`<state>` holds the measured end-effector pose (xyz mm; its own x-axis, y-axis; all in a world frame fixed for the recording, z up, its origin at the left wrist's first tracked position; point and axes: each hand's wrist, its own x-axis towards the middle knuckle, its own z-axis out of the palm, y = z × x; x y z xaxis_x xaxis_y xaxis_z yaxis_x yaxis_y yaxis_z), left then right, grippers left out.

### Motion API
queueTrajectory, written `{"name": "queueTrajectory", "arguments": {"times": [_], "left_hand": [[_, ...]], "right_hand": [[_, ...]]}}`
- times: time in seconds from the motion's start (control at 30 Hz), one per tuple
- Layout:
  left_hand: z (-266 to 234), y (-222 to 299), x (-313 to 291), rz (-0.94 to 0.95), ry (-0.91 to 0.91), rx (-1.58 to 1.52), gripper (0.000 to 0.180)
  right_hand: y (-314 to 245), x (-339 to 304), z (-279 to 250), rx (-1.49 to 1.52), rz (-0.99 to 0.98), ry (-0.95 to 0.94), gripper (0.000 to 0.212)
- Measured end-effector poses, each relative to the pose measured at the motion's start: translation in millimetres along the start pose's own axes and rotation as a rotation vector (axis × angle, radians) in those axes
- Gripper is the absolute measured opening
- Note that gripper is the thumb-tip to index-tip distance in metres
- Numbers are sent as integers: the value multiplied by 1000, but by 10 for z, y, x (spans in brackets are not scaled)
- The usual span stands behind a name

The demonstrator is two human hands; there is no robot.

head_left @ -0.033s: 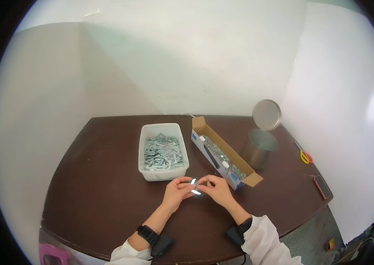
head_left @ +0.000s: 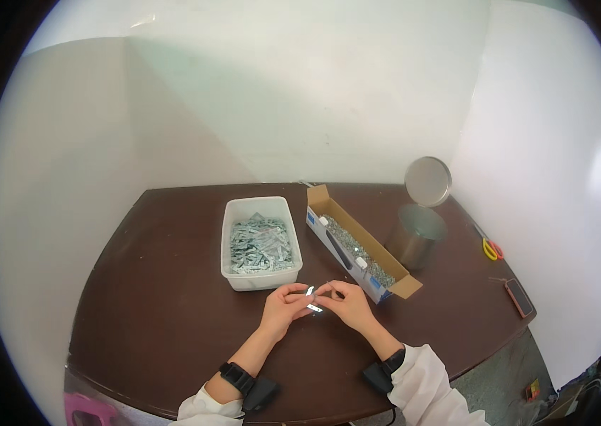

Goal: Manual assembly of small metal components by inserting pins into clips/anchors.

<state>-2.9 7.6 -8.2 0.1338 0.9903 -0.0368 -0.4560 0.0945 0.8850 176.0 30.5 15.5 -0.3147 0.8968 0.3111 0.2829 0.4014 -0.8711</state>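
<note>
My left hand (head_left: pixel 283 310) is closed on a small shiny metal strip (head_left: pixel 315 308) with holes in it; a second bright piece (head_left: pixel 310 290) shows at its fingertips, and I cannot tell whether the two are joined. Touching the left fingertips, my right hand (head_left: pixel 349 305) pinches something too small to name. Just beyond the left hand stands a white plastic tub (head_left: pixel 261 281), holding a heap of similar metal strips (head_left: pixel 261 245). To its right lies a long open cardboard box (head_left: pixel 386 257), filled with many small grey metal parts (head_left: pixel 346 241).
A metal canister (head_left: pixel 414 245) stands right of the box, with its round lid (head_left: pixel 428 182) behind it. Scissors with yellow and red handles (head_left: pixel 491 248) and a phone (head_left: pixel 518 297) lie at the brown table's (head_left: pixel 151 284) right side. White panels (head_left: pixel 300 106) enclose the back and sides.
</note>
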Motion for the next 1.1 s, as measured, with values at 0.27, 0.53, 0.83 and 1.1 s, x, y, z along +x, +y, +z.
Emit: {"name": "queueTrajectory", "arguments": {"times": [0.27, 0.53, 0.83, 1.1], "left_hand": [[66, -19, 18, 31, 102, 70, 33], [146, 6, 2, 68, 143, 218, 27], [134, -23, -1, 146, 105, 336, 20], [129, -11, 9, 26, 73, 108, 24]], "right_hand": [[-166, -29, -66, -61, -3, -20, 17], [202, 29, -22, -30, 63, -67, 24], [140, 2, 4, 29, 74, -38, 25], [124, -1, 25, -30, -22, 48, 24]]}}
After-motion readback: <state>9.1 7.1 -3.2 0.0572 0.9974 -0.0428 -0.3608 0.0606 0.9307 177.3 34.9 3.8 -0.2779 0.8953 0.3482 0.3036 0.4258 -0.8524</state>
